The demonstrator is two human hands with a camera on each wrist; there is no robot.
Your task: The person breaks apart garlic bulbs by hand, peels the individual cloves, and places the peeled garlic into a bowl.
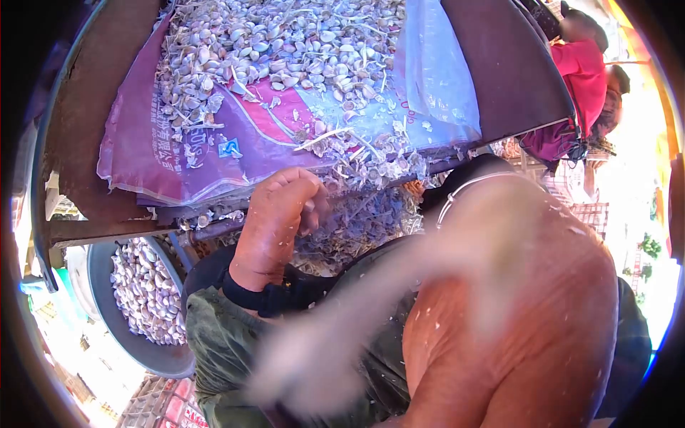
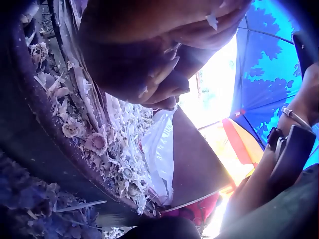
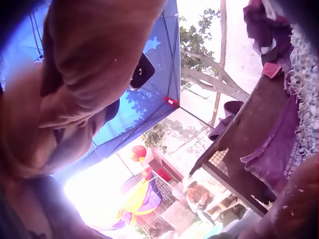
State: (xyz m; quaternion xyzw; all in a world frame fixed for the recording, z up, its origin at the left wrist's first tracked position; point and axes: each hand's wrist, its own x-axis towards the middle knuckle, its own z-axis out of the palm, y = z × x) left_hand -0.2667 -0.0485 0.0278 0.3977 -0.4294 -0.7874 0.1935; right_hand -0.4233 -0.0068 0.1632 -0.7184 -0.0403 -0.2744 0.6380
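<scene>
My left hand point(image 1: 282, 214) hovers at the front edge of the table point(image 1: 78, 121), its fingers loosely bent. In the left wrist view, the bent fingers point(image 2: 162, 89) carry flecks of skin, and no held thing shows. My right hand point(image 1: 535, 299) is raised close to the head camera, with a bracelet point(image 1: 457, 192) at the wrist. Its fingertips are hidden, and I cannot tell what it holds. A blurred pale, stem-like thing point(image 1: 314, 357) crosses in front of it. Loose garlic cloves point(image 1: 285, 50) lie heaped on a purple printed sack point(image 1: 135, 150).
Garlic skins and stalks point(image 1: 371, 160) spill over the table edge, with more skins point(image 1: 357, 235) below. A grey basin point(image 1: 178, 364) of cloves stands at lower left. People in red point(image 1: 581, 75) sit beyond the table's right side. A blue canopy point(image 2: 269, 69) hangs overhead.
</scene>
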